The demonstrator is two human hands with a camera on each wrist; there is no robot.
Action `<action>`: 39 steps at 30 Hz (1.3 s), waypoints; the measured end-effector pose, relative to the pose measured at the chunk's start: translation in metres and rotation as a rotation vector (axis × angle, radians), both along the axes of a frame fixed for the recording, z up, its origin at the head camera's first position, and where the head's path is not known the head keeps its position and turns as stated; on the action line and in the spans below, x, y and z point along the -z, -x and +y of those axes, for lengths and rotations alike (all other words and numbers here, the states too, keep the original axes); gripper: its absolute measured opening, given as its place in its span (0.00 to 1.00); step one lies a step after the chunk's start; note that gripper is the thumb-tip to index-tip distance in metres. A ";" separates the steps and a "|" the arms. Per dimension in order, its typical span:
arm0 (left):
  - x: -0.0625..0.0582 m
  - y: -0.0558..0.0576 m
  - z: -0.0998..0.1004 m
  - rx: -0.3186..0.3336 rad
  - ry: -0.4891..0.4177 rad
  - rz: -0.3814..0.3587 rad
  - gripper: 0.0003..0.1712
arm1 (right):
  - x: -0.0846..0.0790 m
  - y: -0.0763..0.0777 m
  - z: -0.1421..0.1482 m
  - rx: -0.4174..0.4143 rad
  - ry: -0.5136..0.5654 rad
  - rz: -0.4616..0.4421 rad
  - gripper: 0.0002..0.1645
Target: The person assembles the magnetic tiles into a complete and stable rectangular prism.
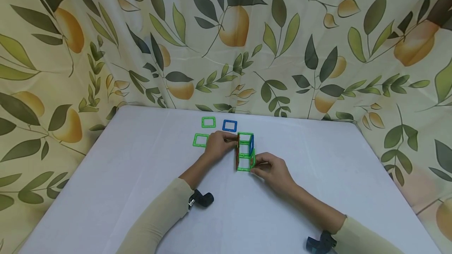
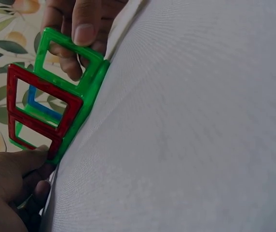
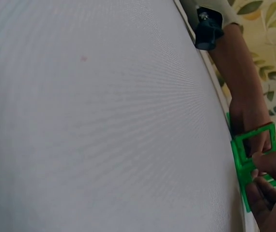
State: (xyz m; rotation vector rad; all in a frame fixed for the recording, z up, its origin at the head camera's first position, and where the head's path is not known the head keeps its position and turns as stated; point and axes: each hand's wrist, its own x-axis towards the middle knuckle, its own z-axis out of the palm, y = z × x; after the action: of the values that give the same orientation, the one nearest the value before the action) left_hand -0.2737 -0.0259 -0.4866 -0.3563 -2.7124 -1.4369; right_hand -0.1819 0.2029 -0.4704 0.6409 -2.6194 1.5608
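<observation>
On the table stands a small structure of square magnetic tile frames, with a row of green tiles (image 1: 245,143) along its base. Red tiles (image 2: 48,90) rise side by side along its left side, and a blue tile (image 1: 252,144) stands on the right. At the left side's far end, my left hand (image 1: 219,146) pinches the structure, thumb against a red tile's lower corner. My right hand (image 1: 275,169) grips an upright green tile (image 2: 60,82) at the near right end, thumb on one face. Some of its fingers show through the tile's opening in the left wrist view.
Left of and behind the structure lie two loose green tiles (image 1: 208,127) and a loose blue tile (image 1: 230,120). A white cloth covers the table (image 1: 197,230). A leaf-and-fruit patterned curtain (image 1: 226,69) hangs behind. Black devices (image 1: 203,199) sit at both wrists.
</observation>
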 end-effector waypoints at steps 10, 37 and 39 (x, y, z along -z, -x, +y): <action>-0.001 -0.001 0.000 0.006 -0.009 0.002 0.12 | -0.001 -0.001 -0.001 -0.010 0.011 -0.006 0.16; 0.000 0.000 0.000 0.004 -0.002 0.000 0.13 | 0.005 0.002 -0.001 0.000 -0.146 0.045 0.11; 0.000 0.000 0.000 0.003 -0.001 0.003 0.13 | 0.006 0.002 -0.001 -0.002 -0.146 0.054 0.11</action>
State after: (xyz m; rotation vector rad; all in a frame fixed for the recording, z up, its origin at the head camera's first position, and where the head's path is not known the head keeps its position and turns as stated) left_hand -0.2740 -0.0259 -0.4870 -0.3632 -2.7098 -1.4370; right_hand -0.1841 0.2015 -0.4765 0.6835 -2.7116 1.3418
